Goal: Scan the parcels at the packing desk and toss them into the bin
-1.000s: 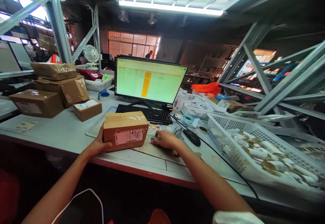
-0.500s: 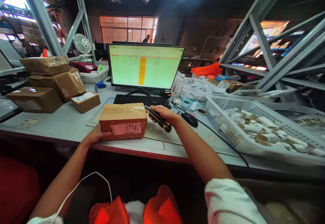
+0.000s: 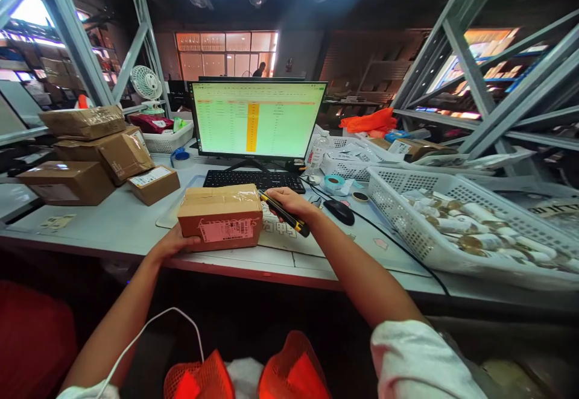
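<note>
On the near side of the white table [image 3: 122,224], just short of the long black keyboard [image 3: 271,180], we are holding a brown rectangular cardboard box [image 3: 221,217], clear tape [image 3: 226,193] glinting along its top and a pink printed label [image 3: 228,231] facing us. And look at the grip! With our left hand [image 3: 175,242] we are grasping the near left corner low down, thumb lying across the front, the other fingers mostly hiding from view. Over on the right, with our right hand [image 3: 289,201], we are clenching our fingers around a slim black-and-yellow plastic utility knife [image 3: 286,215].

We are reading this as the lining-up step: knife poised at the far right top corner, and no cut is showing in the tape. Whether the tip is touching or hanging just beside the cardboard, we are not managing to tell, nor whether any blade is sticking out. As we are judging it, the next move is calling for a firm left hand and a careful tip along the tape, well away from those left fingers.

Now the directions: the box is running its long axis left to right, label side facing near. The knife is lying aslant, front end pointing far and left, butt pointing near and right.
</note>
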